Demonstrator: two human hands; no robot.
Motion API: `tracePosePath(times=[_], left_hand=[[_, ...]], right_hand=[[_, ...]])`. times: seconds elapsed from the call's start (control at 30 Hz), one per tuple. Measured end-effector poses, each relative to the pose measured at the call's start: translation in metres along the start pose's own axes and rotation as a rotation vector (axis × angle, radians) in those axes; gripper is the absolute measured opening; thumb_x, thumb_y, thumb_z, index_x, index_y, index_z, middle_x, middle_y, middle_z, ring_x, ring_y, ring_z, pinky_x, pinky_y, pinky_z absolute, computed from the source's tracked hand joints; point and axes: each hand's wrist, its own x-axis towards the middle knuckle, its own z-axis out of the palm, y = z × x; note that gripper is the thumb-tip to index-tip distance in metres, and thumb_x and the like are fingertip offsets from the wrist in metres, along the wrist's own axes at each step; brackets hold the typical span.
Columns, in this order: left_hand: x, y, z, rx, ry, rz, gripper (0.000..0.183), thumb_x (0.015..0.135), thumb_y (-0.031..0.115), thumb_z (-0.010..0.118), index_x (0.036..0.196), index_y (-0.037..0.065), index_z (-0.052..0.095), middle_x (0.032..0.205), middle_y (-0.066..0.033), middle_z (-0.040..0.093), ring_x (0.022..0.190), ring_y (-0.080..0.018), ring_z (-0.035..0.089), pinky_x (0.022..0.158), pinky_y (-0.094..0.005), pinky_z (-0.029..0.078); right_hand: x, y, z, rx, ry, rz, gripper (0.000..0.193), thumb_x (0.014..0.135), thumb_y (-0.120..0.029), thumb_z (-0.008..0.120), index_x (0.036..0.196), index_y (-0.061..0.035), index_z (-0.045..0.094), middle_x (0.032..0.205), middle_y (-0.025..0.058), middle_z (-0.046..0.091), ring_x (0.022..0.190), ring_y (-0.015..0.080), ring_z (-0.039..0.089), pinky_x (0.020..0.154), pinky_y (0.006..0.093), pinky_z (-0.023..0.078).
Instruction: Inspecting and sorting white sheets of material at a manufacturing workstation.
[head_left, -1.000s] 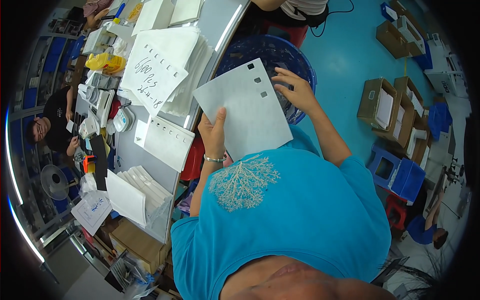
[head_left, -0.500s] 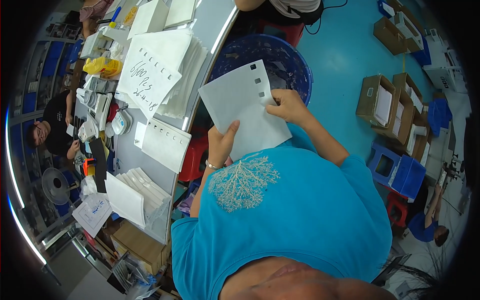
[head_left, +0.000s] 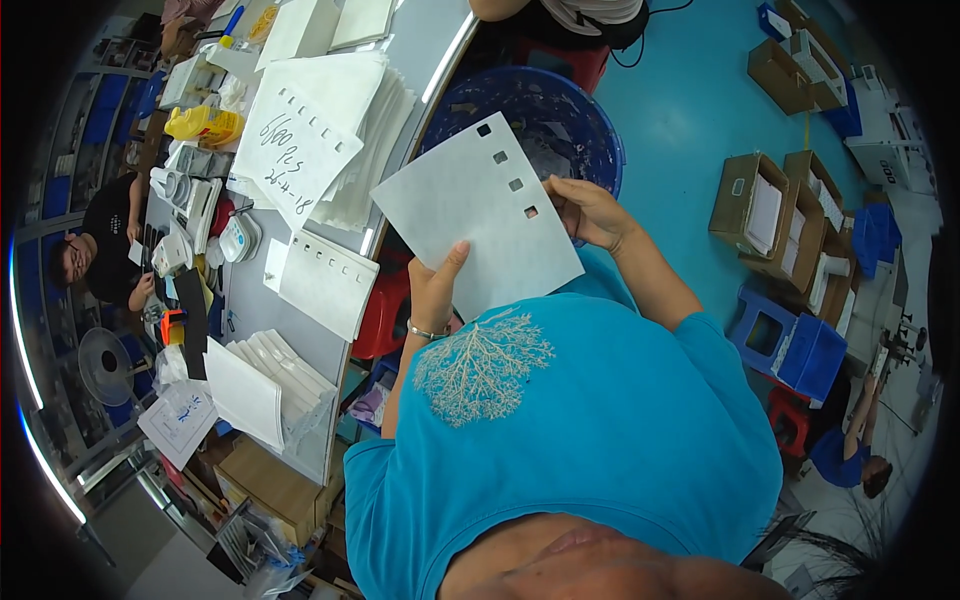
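A white sheet point(head_left: 470, 225) with several square holes along its upper right edge is tilted in front of my blue shirt, over a blue tub. My left hand point(head_left: 432, 295) grips its lower left edge, thumb on top and the other fingers underneath. At the right edge, my right hand point(head_left: 597, 215) is closed, its thumb beside the edge and its curled fingers partly behind the sheet. Skin shows through the lowest hole. Whether those fingers pinch anything is hidden.
The round blue tub point(head_left: 607, 130) contains scraps. On the grey table point(head_left: 268, 318) lie a marked paper stack point(head_left: 330, 130), punched sheets point(head_left: 328, 285) and folded white sheets point(head_left: 245, 395). Red stools stand beside it; cardboard boxes point(head_left: 745, 205) and a blue stool point(head_left: 765, 325) are right. Other people sit nearby.
The sheet has shifted slightly left and turned. My right thumb has come off its face, and the fingers have moved to behind its edge. Another square hole is now visible.
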Motion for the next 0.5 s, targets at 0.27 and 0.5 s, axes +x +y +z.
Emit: tracePosePath(times=[0.27,0.5], left_hand=[[-0.003,-0.003,0.005,0.073,0.015,0.009,0.039,0.085,0.024,0.07,0.109,-0.007,0.061,0.1,-0.0139,0.066,0.09,-0.0179,0.062,0.078,-0.03,0.048],[-0.013,0.006,0.019,0.07,0.064,0.115,0.04,0.086,0.025,0.07,0.108,-0.007,0.061,0.099,-0.0158,0.066,0.09,-0.0194,0.062,0.078,-0.0307,0.048]], right_hand=[[-0.001,0.011,0.016,-0.753,0.299,-0.252,0.019,0.087,-0.006,0.062,0.104,0.0015,0.067,0.092,0.0094,0.069,0.084,0.0147,0.065,0.076,0.026,0.052],[-0.014,0.01,-0.014,-0.884,0.515,-0.381,0.019,0.09,-0.006,0.058,0.106,-0.0036,0.069,0.095,0.0051,0.068,0.075,0.0114,0.061,0.069,0.026,0.051]])
